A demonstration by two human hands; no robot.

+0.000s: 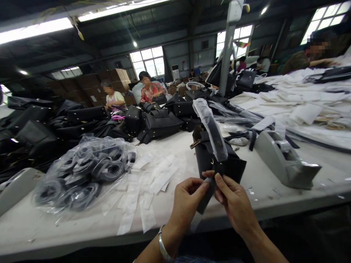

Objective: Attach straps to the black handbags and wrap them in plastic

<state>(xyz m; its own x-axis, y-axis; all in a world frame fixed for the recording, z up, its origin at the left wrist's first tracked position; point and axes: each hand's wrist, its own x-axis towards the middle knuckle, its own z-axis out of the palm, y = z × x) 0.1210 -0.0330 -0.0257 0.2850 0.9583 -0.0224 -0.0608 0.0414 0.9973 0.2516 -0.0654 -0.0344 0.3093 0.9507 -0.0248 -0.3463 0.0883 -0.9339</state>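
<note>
A small black handbag (208, 157) stands upright on the white table (274, 197) near its front edge. Its handle (212, 131) rises from the top, wrapped in clear plastic. A black strap (205, 199) hangs down from the bag's front. My left hand (188, 202) and my right hand (233, 204) meet just below the bag, both pinching the strap's upper part between thumb and fingers. A silver bangle (163, 248) sits on my left wrist.
A clear plastic bag of coiled straps (85, 171) lies at the left, with white paper strips (156, 175) scattered beside it. A grey tape dispenser (285, 160) stands at the right. Black handbags (159, 122) pile up behind. Other people sit at the far side.
</note>
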